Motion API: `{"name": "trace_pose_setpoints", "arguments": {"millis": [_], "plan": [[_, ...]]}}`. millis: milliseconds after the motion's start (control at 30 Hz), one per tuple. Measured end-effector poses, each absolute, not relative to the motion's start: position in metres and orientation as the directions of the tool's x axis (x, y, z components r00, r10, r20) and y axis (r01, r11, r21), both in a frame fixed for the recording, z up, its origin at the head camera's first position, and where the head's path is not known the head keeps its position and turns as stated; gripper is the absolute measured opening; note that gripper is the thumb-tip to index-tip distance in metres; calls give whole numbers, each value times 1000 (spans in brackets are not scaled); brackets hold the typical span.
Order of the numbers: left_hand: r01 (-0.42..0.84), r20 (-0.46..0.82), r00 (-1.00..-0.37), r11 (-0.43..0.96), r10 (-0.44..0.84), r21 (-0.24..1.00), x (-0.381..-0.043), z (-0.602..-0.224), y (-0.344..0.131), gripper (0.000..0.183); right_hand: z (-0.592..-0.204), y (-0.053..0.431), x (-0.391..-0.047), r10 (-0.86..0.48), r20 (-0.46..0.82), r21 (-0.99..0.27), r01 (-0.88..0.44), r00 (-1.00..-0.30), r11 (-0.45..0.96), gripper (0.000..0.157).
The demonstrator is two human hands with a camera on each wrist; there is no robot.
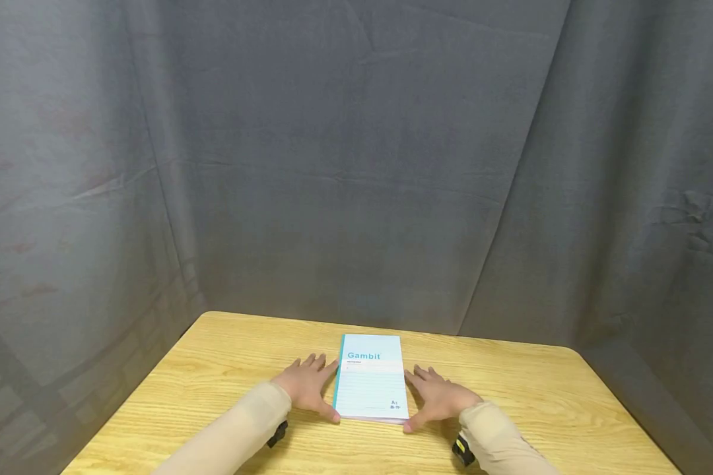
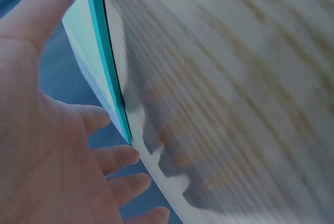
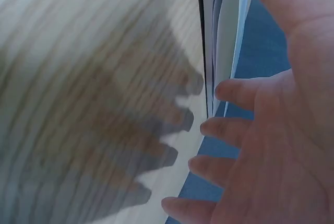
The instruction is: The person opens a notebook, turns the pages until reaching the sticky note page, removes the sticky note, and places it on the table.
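Note:
A closed notebook [image 1: 368, 382] with a pale cover, the word "Gambit" and a teal spine lies flat on the wooden table. To its left, my left hand [image 1: 309, 384] has its fingers spread, with fingertips and thumb right at the spine edge. On the other side, my right hand [image 1: 441, 399] spreads its fingers too, its thumb by the near right corner. In the left wrist view the teal spine [image 2: 106, 51] runs past the thumb and straight fingers. The right wrist view shows the slightly parted page edges [image 3: 210, 41] beside the fingertips.
The light wooden table [image 1: 243, 343] has rounded far corners. Grey cloth curtains [image 1: 344, 165] hang behind it and along both sides. A small black device [image 1: 278, 434] sits at the left wrist, and a black device with a yellow mark [image 1: 463, 450] at the right.

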State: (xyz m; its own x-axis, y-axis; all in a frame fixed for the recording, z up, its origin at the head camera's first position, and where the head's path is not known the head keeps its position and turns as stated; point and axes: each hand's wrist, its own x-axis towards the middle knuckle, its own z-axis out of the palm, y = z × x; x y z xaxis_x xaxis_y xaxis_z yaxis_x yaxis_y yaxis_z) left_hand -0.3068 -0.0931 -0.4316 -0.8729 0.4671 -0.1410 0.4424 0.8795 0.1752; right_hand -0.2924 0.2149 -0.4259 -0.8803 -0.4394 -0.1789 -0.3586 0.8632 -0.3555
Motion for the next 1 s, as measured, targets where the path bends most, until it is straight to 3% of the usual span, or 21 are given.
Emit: {"name": "trace_pose_setpoints", "arguments": {"millis": [433, 1000], "plan": [[388, -192, -889, 907, 415, 166, -302, -434, -91, 102, -431, 215, -293, -440, -230, -420, -319, -868, 850, 105], [367, -209, -894, 916, 396, 165, -302, -432, -89, 101, -431, 214, -294, -423, -252, -391, -308, -870, 867, 103]]}}
